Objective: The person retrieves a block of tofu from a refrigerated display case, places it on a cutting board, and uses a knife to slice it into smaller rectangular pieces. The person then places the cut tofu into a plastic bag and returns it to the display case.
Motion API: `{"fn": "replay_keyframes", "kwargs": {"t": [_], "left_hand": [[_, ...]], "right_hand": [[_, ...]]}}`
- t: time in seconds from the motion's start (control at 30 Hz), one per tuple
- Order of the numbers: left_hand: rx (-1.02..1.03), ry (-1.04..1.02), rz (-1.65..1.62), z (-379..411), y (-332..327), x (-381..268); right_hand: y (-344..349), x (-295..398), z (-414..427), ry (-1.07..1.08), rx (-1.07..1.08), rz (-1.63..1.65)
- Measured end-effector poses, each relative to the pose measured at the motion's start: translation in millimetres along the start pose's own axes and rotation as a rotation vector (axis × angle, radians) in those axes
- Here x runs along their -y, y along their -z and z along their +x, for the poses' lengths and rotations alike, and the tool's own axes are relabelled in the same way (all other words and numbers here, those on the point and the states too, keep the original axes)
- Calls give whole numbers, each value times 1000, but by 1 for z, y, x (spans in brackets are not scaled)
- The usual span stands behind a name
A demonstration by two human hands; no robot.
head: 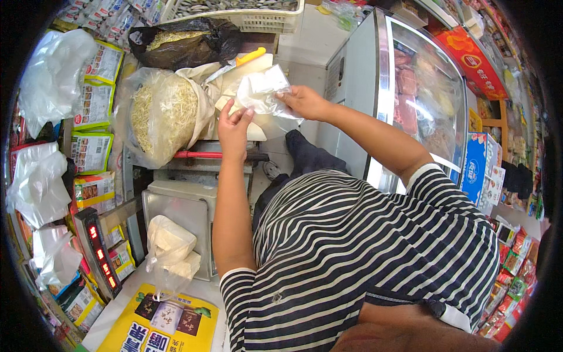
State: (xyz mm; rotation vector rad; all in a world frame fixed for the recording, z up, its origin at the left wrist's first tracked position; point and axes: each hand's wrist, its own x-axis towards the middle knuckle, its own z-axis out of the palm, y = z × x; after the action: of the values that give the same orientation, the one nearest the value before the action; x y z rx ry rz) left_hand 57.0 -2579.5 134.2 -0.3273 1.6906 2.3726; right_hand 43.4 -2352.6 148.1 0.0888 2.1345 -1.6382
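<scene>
My right hand (303, 102) is shut on a clear plastic bag (264, 90), which spreads over pale slabs, perhaps tofu (256, 132). Fingers apart, my left hand (235, 125) is at the bag's left edge, with its thumb close to or touching the plastic; no firm grip shows. Above the bag lies a knife with a yellow handle (250, 56), its blade partly hidden. Left of my left hand, a large clear bag of bean sprouts (165, 112) stands against pale cloth (204, 99). A knotted clear bag of pale blocks (171, 244) rests on a metal scale plate (204, 220).
A red-handled tool (198, 154) lies below the sprouts. Beyond them are a black plastic bag (189, 48) and a crate of shellfish (264, 20). A glass-topped freezer (382, 88) stands at right. Plastic bags (57, 79) hang at left, above a lit scale display (99, 251).
</scene>
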Motion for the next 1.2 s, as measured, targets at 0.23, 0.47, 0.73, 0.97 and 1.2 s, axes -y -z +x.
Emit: {"fn": "replay_keyframes", "kwargs": {"t": [0.23,0.47,0.73,0.97,1.2], "left_hand": [[-146,115,238,-26,-19,41],[-82,304,-136,-43,-27,68],[-72,281,-201,-45,-30,62],[-144,212,-139,-37,-40,56],[-131,139,-432,-21,-31,50]], "right_hand": [[4,-15,-39,403,-552,-543],[-40,-42,-41,4,50,115],[-37,-51,-28,51,42,-5],[-30,-45,-28,83,89,35],[-41,-116,17,270,-387,62]]}}
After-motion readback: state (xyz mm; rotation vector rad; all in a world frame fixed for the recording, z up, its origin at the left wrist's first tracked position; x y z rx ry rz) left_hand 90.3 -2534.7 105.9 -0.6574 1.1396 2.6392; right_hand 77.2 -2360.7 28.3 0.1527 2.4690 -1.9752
